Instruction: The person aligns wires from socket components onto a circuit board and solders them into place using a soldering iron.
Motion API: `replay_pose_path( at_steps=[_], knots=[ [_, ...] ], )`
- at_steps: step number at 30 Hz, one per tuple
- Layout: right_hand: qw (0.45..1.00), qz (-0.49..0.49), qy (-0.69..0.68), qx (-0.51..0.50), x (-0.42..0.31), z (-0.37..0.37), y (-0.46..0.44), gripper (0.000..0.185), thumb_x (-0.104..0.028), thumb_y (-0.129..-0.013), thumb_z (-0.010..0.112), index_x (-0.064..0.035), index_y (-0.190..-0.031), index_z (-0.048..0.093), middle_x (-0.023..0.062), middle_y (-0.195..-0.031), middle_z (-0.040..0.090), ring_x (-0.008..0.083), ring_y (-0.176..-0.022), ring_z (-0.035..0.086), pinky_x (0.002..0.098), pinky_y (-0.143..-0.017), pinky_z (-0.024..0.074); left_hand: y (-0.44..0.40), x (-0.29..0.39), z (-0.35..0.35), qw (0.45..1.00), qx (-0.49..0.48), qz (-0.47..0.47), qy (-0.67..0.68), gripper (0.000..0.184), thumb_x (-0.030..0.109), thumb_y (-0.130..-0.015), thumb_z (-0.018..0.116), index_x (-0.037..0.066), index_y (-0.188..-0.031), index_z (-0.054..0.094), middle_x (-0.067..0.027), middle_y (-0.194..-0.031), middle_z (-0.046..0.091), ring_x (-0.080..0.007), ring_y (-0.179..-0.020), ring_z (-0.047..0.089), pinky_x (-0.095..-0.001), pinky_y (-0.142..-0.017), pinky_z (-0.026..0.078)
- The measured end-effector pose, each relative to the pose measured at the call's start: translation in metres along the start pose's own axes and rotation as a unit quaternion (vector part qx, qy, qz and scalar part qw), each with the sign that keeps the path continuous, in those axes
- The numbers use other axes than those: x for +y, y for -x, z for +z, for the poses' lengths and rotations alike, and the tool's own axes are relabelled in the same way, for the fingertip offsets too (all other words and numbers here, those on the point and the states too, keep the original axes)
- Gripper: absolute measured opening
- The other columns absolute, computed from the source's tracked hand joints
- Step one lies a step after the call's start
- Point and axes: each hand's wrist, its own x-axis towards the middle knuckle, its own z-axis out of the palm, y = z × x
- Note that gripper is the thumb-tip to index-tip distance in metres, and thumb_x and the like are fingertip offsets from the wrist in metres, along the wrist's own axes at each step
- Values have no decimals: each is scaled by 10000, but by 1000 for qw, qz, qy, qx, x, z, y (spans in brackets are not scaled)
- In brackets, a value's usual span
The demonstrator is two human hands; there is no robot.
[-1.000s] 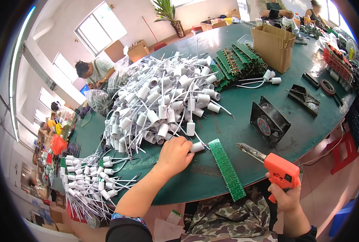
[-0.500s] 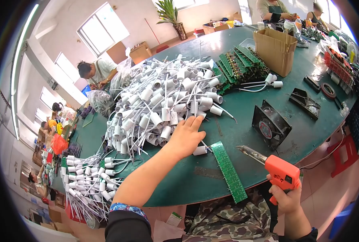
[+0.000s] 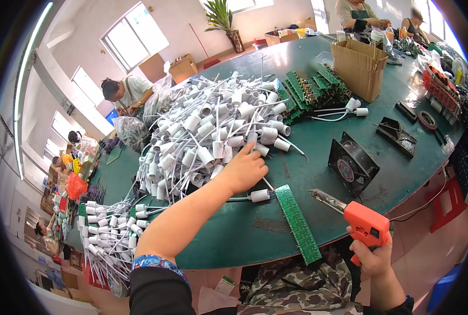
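Observation:
My left hand (image 3: 246,169) reaches to the near right edge of a big pile of white cylindrical sockets with wire leads (image 3: 205,128). Its index finger is stretched out onto one socket, and the other fingers are partly bent. In my right hand (image 3: 373,258) is a red soldering gun (image 3: 368,224), its metal tip pointing up and left. Between the hands a long green circuit board strip (image 3: 299,224) lies at the table's front edge. A single white socket (image 3: 260,196) rests by the strip's far end, with its wire running left.
On the green table (image 3: 228,239) stand a black fan (image 3: 352,164), a black tray (image 3: 397,136), a tape roll (image 3: 427,119) and a cardboard box (image 3: 358,68). Stacked circuit boards (image 3: 315,86) lie behind the pile. More wired sockets (image 3: 113,233) sit left. Several people work farther off.
My left hand has shifted slightly, its index finger now extended farther up onto the pile. The single socket near the strip shows more fully. The soldering gun has barely moved.

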Motion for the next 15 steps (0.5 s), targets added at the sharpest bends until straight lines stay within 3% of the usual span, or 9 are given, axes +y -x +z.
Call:
replay_pose_path(
  at_steps=[3, 5, 8, 10, 11, 12, 13, 14, 15],
  knots=[
    [1000, -23, 10, 9, 1, 1, 0, 428, 15, -828, 670, 59, -1250, 612, 120, -1055, 729, 149, -895, 686, 301, -832, 540, 5, -2, 7, 998, 39, -50, 8, 72, 120, -816, 631, 121, -865, 684, -36, -855, 659, -233, -993, 637, -503, -1151, 362],
    [1000, -25, 13, 4, -2, 0, 0, 439, 21, -821, 665, 56, -1254, 609, 124, -1069, 730, 171, -949, 695, 314, -871, 541, 0, -2, 13, 990, 117, -69, 46, 72, 123, -795, 648, 116, -859, 680, -52, -844, 657, -249, -967, 647, -502, -1122, 385],
    [997, 39, 3, 74, 11, -5, 13, 506, 55, -784, 645, 54, -1288, 595, 138, -1101, 726, 184, -948, 702, 316, -845, 552, -7, 1, 0, 969, 158, -147, 119, 66, 124, -809, 653, 102, -861, 686, -89, -847, 656, -292, -884, 667, -498, -1016, 444],
    [996, 29, -6, 81, 18, -13, 17, 557, 4, -822, 633, 71, -1367, 534, 168, -1138, 709, 144, -816, 668, 272, -713, 551, -13, -3, -18, 928, 279, -168, 180, 23, 100, -815, 666, 79, -820, 670, -114, -827, 645, -324, -834, 659, -487, -843, 481],
    [999, 31, 13, 19, -2, -16, 13, 464, -14, -939, 669, 47, -1374, 518, 195, -1230, 677, 120, -719, 628, 235, -569, 529, -13, -8, -25, 883, 353, -161, 263, 29, 73, -821, 680, 59, -831, 657, -136, -821, 634, -357, -789, 640, -474, -726, 492],
    [1000, 29, -7, 10, 9, -23, 12, 424, 11, -952, 645, 61, -1355, 521, 195, -1230, 676, 130, -740, 636, 233, -581, 526, -14, -7, -31, 858, 388, -206, 265, 67, 60, -835, 707, 37, -864, 651, -150, -825, 634, -374, -785, 637, -470, -658, 490],
    [1000, 8, 7, 21, 11, -20, 9, 406, 11, -963, 631, 66, -1350, 526, 195, -1230, 678, 130, -754, 638, 229, -592, 521, -11, -3, -46, 812, 432, -238, 313, 114, 72, -849, 736, 31, -906, 646, -144, -847, 638, -365, -786, 636, -454, -681, 499],
    [999, -10, 26, 44, 11, -20, 8, 387, 11, -973, 617, 72, -1346, 532, 195, -1229, 680, 130, -768, 640, 224, -603, 515, -7, -1, -60, 780, 478, -233, 330, 119, 56, -872, 738, 27, -930, 639, -133, -862, 632, -335, -765, 632, -410, -687, 509],
    [999, -9, 21, 34, 13, -21, 7, 380, 7, -978, 614, 74, -1343, 535, 196, -1228, 682, 130, -775, 640, 226, -611, 514, -1, 1, -74, 737, 502, -236, 386, 89, 53, -934, 702, 25, -969, 625, -91, -863, 629, -239, -744, 630, -346, -671, 502]
  ],
)
